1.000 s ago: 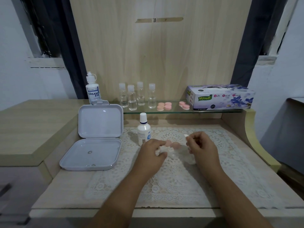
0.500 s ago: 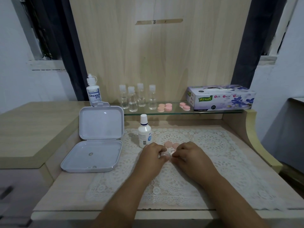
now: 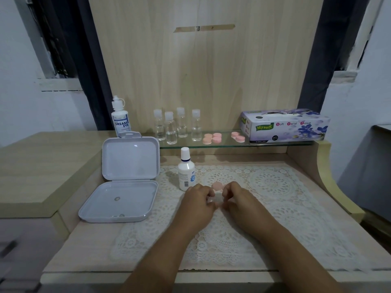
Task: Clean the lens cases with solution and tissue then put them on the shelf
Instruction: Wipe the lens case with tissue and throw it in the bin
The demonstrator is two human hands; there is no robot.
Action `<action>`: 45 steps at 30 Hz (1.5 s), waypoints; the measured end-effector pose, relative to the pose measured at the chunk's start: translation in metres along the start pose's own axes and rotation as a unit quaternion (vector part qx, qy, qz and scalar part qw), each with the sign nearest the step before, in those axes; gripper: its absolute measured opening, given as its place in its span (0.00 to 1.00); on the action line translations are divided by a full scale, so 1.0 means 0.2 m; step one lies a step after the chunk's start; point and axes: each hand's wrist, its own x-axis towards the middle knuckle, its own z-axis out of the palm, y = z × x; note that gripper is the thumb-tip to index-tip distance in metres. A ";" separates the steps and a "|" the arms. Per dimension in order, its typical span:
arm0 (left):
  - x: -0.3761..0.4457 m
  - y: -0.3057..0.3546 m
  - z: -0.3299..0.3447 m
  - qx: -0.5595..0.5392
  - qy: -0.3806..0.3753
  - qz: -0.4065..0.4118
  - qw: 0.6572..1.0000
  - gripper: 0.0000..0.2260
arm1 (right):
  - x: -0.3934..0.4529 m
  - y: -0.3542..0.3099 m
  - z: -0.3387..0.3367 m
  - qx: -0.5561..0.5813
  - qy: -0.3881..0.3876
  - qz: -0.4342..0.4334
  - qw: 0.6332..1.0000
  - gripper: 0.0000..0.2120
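Pink plastic marks the lens case [image 3: 217, 185] in hand: it sits on the lace mat [image 3: 275, 208] at the middle of the counter [image 3: 69, 256], just beyond the fingertips of both hands. The left hand [image 3: 198, 205] and the right hand [image 3: 241, 203] have curled fingers that meet over a small pale item, probably tissue [image 3: 215, 199], pinched between them; what each finger holds cannot be told exactly.

Judged step: wiping a case part with tissue. To do it well, one hand should hold the part firmly while the other turns the tissue inside the cup and round the rim. The work should stay low over the mat so a dropped part does not roll.

Orientation: only one round pink lobe shows; the rest is hidden by the fingers, so the case's long axis and facing cannot be told.

The solution bottle [image 3: 186, 172] stands upright just left of the hands. Finished pink cases [image 3: 212, 138] lie on the glass shelf [image 3: 275, 143], beside the tissue box [image 3: 284, 126].
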 end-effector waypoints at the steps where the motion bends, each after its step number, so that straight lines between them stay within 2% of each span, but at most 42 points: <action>1: 0.00 0.00 0.00 -0.001 0.000 0.000 1.000 0.08 | 0.00 -0.02 -0.01 0.091 0.009 0.035 0.995 0.06; 3: 0.00 0.00 0.00 -0.014 -0.005 -0.006 1.000 0.09 | -0.01 -0.02 -0.04 0.260 0.060 0.090 0.960 0.07; 6: 0.00 0.00 -0.01 -0.027 -0.014 -0.015 0.999 0.09 | 0.01 0.03 -0.08 0.309 0.146 0.116 0.932 0.10; 9: 0.00 0.00 -0.01 -0.023 -0.015 -0.016 1.000 0.10 | 0.02 0.03 -0.08 0.363 0.137 0.119 0.914 0.15; 13: 0.00 0.00 -0.01 -0.026 -0.013 -0.015 0.999 0.09 | 0.02 0.03 -0.08 0.392 0.138 0.098 0.904 0.15; 17: 0.00 -0.01 -0.01 -0.029 -0.016 -0.015 0.999 0.09 | 0.04 0.04 -0.09 0.422 0.125 0.135 0.888 0.19; 22: 0.00 -0.01 -0.01 -0.034 -0.017 -0.013 0.999 0.09 | 0.03 0.07 -0.10 0.388 0.139 0.157 0.897 0.20; 29: 0.00 0.00 -0.01 -0.037 -0.021 -0.017 0.999 0.09 | 0.01 0.02 -0.09 0.336 0.178 0.120 0.917 0.12; 31: 0.00 0.00 -0.01 -0.037 -0.021 -0.017 0.999 0.08 | 0.01 0.01 -0.07 0.270 0.166 0.107 0.942 0.10; 33: 0.00 0.00 -0.01 -0.035 -0.018 -0.016 0.999 0.08 | 0.01 0.00 -0.05 0.141 0.146 0.076 0.976 0.07; 35: 0.00 0.00 -0.01 -0.032 -0.016 -0.013 0.999 0.08 | 0.00 0.00 -0.04 0.032 0.123 0.039 0.991 0.05; 40: 0.00 0.00 -0.01 -0.017 -0.015 -0.006 1.000 0.06 | 0.00 0.04 -0.01 -0.098 0.060 -0.030 0.993 0.10; 45: 0.00 -0.01 0.00 -0.009 -0.012 -0.003 1.000 0.07 | 0.00 0.01 0.00 -0.129 0.052 -0.038 0.990 0.10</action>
